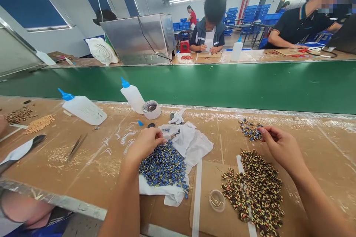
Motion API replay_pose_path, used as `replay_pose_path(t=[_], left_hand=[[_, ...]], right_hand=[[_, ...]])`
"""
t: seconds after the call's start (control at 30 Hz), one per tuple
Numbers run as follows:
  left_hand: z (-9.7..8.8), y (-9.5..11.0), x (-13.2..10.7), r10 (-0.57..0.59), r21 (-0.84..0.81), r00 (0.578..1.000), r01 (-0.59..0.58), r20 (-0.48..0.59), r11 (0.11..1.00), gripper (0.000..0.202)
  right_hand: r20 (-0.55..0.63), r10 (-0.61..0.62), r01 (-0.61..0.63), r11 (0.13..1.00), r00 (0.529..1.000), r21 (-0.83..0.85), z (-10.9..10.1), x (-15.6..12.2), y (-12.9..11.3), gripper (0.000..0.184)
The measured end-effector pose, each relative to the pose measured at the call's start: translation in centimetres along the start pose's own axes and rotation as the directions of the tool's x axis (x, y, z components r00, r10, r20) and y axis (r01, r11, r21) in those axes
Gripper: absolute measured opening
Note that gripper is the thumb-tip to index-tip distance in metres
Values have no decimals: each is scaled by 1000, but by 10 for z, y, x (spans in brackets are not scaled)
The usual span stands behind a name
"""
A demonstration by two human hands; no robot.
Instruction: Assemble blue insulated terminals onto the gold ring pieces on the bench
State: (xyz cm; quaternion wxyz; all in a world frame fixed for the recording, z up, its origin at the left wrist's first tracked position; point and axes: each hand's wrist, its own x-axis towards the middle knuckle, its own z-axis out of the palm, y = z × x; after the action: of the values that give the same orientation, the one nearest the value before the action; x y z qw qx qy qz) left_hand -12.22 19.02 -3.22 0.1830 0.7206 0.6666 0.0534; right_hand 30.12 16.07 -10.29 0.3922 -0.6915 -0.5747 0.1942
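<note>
In the head view, the left hand (148,142) reached over the upper left edge of a large heap of blue-and-yellow pieces (164,164), its fingers (159,133) bent and close together; whether they had hold of a piece could not be told. The large heap lay on a white cloth (198,142), which spread out crumpled beyond the heap's upper right side.

The right hand (280,148) was at the right edge of a small heap of blue-and-yellow pieces (248,130), with thumb and forefinger nearly meeting at the tips; anything pinched there was too small to make out. Just below the small heap, a broad pile of dark-and-yellow pieces (263,189) lay partly over a strip of white tape. A small clear cup (217,200) with thin bits inside stood to the left of that pile.

All this rested on a brown counter (333,155). Farther left were tweezers (76,147), a patch of tan pieces (40,123) and a bottle with a blue nozzle (86,110) lying tilted. A second blue-nozzled bottle (133,98) leaned just beside a round tub (151,110). Across a green belt (194,85), a person in a dark vest (198,37) sat facing the counter, and another person in a dark shirt (294,26) worked farther right.
</note>
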Motion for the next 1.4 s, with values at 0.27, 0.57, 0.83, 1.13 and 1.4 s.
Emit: replay_pose_path(t=[0.27,0.57,0.83,1.13,1.4], left_hand=[[-3,1,3,-14,20,974,19,-225,1000,18],[27,35,10,154,-498,988,-145,-23,855,14],[5,5,5,43,-288,995,-15,91,957,13],[-6,5,-4,41,-278,992,-6,122,961,12],[-3,20,-3,202,-635,960,-32,196,772,12]], right_hand=[[75,-40,36,998,996,58,5,-12,-22,32],[334,-78,-36,946,939,323,14,-31,-55,30],[415,-91,-29,961,905,274,27,-38,-58,29],[437,-102,-23,962,893,272,22,-42,-66,29],[470,-138,-24,946,872,323,29,-43,-67,28]])
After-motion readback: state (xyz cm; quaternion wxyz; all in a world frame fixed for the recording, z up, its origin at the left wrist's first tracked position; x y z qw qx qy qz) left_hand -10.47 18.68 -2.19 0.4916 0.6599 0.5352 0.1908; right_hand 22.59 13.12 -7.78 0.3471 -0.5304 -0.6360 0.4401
